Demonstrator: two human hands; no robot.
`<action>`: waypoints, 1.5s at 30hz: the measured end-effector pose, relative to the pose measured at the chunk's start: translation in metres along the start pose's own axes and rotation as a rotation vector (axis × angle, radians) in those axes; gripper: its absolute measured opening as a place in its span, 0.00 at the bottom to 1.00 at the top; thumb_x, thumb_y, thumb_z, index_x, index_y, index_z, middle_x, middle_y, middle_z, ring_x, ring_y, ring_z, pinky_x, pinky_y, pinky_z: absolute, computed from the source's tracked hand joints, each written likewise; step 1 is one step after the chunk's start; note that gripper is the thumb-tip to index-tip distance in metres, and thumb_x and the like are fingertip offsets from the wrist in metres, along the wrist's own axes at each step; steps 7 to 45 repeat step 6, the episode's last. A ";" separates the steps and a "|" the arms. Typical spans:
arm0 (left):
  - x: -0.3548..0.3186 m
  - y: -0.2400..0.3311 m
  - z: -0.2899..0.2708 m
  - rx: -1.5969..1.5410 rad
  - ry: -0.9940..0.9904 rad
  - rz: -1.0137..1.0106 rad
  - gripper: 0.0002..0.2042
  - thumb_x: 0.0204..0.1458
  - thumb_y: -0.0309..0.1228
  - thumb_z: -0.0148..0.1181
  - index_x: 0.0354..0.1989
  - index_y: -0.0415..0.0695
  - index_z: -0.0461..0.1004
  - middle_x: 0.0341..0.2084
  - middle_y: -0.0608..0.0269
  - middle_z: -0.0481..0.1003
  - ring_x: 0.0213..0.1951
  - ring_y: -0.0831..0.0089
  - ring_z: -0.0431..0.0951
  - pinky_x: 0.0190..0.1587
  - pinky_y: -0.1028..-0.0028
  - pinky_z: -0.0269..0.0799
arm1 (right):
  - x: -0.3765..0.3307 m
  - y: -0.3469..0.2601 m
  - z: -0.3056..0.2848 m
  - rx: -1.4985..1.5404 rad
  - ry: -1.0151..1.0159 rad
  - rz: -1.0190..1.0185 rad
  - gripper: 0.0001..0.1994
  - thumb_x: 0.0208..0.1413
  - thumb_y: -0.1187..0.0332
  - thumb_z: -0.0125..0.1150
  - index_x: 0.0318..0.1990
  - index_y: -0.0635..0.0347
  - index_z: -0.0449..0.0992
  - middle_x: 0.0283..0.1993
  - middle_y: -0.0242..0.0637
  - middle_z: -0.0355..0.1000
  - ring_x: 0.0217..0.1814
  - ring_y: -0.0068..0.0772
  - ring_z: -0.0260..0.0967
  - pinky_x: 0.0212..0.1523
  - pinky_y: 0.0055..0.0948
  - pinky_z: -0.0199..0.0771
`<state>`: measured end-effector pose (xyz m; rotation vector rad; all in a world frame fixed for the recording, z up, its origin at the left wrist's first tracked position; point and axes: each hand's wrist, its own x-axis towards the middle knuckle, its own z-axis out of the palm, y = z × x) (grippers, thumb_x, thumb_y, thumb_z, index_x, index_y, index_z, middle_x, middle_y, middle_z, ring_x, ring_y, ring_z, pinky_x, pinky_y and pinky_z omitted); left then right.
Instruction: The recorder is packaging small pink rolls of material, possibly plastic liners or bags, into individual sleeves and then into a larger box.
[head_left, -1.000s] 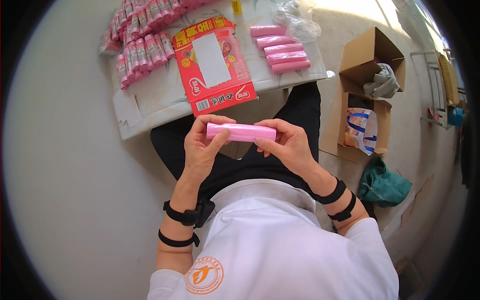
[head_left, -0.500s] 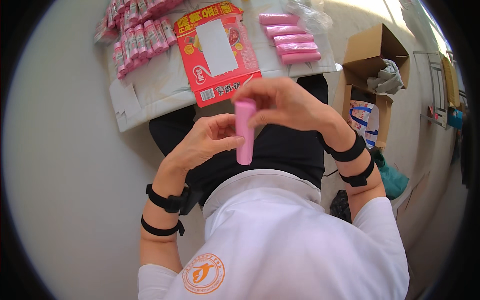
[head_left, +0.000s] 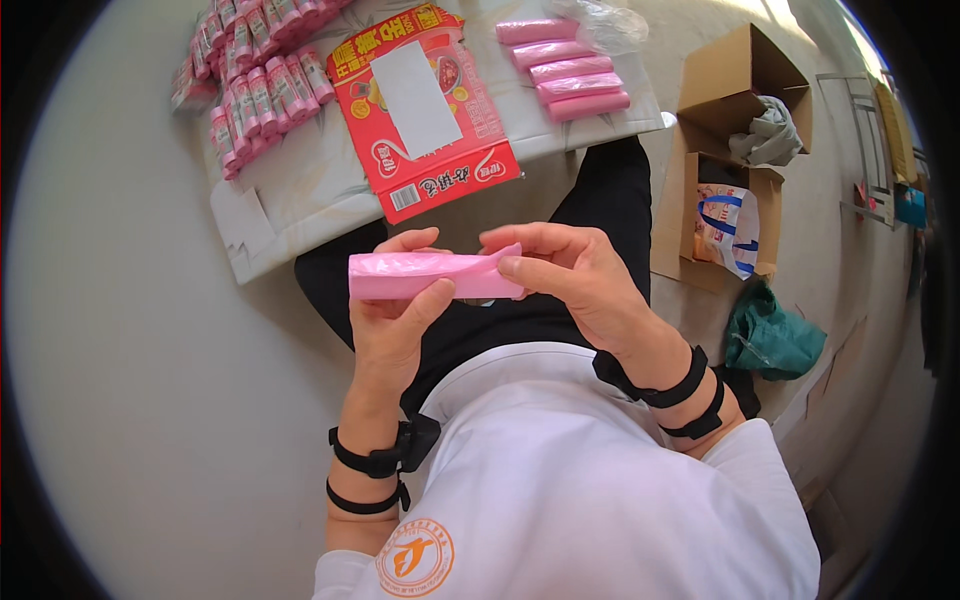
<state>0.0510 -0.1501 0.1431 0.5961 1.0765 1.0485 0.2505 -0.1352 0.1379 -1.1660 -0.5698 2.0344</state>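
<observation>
A roll of pink plastic bags [head_left: 400, 277] lies level between my hands, above my lap. My left hand [head_left: 395, 320] grips it from below near its left end, with the thumb on the near side and fingers behind. At the right end, my right hand [head_left: 560, 270] pinches the loose edge of the film between thumb and fingers, and a corner of it stands up there. Beyond my hands, a flattened red carton [head_left: 485, 120] with a white paper sheet [head_left: 418, 100] on it lies on the table.
Several bare pink rolls [head_left: 575, 70] lie at the table's right beside clear plastic wrap [head_left: 610, 25]. Many labelled pink rolls [head_left: 265, 95] are piled at the left. On the floor to the right stand open cardboard boxes [head_left: 735, 90] and a green bag [head_left: 775, 335].
The roll has turned from upright to level and moved left. My left hand now holds it from below, and my right hand has come down to its right end.
</observation>
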 end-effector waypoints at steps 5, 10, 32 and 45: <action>-0.006 -0.010 -0.003 -0.006 0.042 -0.027 0.25 0.47 0.18 0.64 0.55 0.40 0.66 0.49 0.59 0.71 0.49 0.74 0.72 0.52 0.75 0.68 | 0.008 0.009 -0.004 -0.012 0.087 -0.083 0.14 0.56 0.65 0.62 0.40 0.69 0.77 0.32 0.36 0.75 0.31 0.20 0.71 0.34 0.19 0.72; -0.006 -0.017 -0.008 -0.043 0.036 -0.041 0.26 0.47 0.18 0.64 0.57 0.42 0.65 0.52 0.58 0.70 0.51 0.73 0.71 0.54 0.75 0.67 | 0.007 0.011 -0.004 -0.016 0.105 -0.094 0.14 0.56 0.64 0.62 0.40 0.69 0.77 0.33 0.36 0.76 0.33 0.20 0.72 0.37 0.20 0.74; -0.006 -0.017 -0.008 -0.043 0.036 -0.041 0.26 0.47 0.18 0.64 0.57 0.42 0.65 0.52 0.58 0.70 0.51 0.73 0.71 0.54 0.75 0.67 | 0.007 0.011 -0.004 -0.016 0.105 -0.094 0.14 0.56 0.64 0.62 0.40 0.69 0.77 0.33 0.36 0.76 0.33 0.20 0.72 0.37 0.20 0.74; -0.006 -0.017 -0.008 -0.043 0.036 -0.041 0.26 0.47 0.18 0.64 0.57 0.42 0.65 0.52 0.58 0.70 0.51 0.73 0.71 0.54 0.75 0.67 | 0.007 0.011 -0.004 -0.016 0.105 -0.094 0.14 0.56 0.64 0.62 0.40 0.69 0.77 0.33 0.36 0.76 0.33 0.20 0.72 0.37 0.20 0.74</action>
